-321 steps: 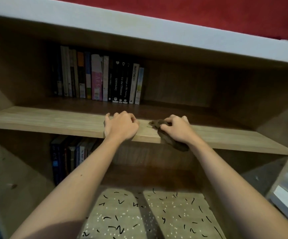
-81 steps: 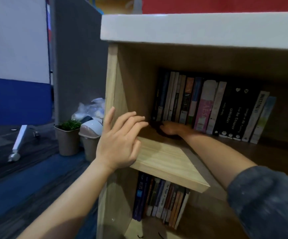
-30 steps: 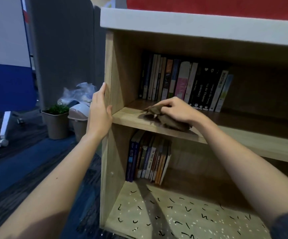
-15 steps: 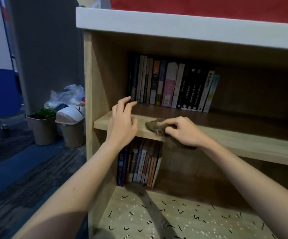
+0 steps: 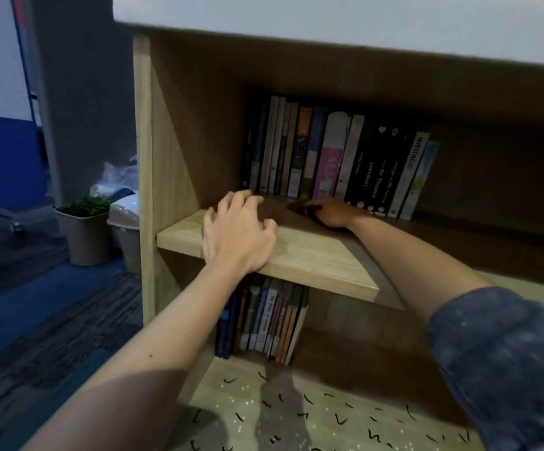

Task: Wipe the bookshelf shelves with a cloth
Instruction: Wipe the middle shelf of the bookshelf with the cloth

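Note:
The wooden bookshelf's middle shelf [image 5: 309, 258] runs across the view. My left hand [image 5: 236, 234] rests flat on its front left part, fingers spread. My right hand [image 5: 332, 214] reaches deep into the shadowed back of that shelf and presses the dark brown cloth [image 5: 299, 208] against the board, just in front of a row of upright books [image 5: 335, 157]. Only the cloth's left end shows beyond my fingers.
More books [image 5: 264, 320] stand on the lower shelf, above a patterned bottom board [image 5: 329, 418]. Left of the bookshelf's side panel [image 5: 143, 157] are a potted plant [image 5: 83, 229], a small bin [image 5: 125, 229], a grey partition and dark carpet.
My right hand has pushed the cloth from the shelf's front edge to the back, up to the books. My left hand stays on the shelf's left front.

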The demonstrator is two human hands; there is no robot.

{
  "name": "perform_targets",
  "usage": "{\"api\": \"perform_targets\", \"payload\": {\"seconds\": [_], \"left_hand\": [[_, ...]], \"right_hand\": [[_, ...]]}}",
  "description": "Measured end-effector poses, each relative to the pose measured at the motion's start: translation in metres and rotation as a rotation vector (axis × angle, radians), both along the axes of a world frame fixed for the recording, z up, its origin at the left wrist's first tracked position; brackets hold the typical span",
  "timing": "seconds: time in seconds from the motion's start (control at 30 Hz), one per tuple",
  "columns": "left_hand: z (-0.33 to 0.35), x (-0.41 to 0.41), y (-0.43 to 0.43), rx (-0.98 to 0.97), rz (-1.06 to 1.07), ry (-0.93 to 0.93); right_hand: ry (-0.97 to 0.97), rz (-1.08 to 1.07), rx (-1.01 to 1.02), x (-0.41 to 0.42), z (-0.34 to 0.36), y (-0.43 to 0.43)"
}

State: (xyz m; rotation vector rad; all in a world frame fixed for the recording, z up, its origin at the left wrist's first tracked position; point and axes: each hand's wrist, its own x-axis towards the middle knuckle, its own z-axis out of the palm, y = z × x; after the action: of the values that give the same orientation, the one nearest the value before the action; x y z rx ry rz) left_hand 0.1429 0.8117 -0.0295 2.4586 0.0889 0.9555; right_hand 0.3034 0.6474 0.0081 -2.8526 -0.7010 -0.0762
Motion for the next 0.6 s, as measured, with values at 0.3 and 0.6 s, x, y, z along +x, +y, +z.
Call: {"api": "perform_targets", "payload": {"seconds": [0.3,0.6], "left_hand": [[0.002,-0.010,-0.003,0.021,0.023,0.052],[0.021,-0.030,-0.088,0.107,-0.314,-0.001]], "right_hand": [[-0.123,0.349,0.196,-0.169,-0.009,-0.037],[-0.333,-0.105,0.523,-0.213,0.016,-0.164]]}}
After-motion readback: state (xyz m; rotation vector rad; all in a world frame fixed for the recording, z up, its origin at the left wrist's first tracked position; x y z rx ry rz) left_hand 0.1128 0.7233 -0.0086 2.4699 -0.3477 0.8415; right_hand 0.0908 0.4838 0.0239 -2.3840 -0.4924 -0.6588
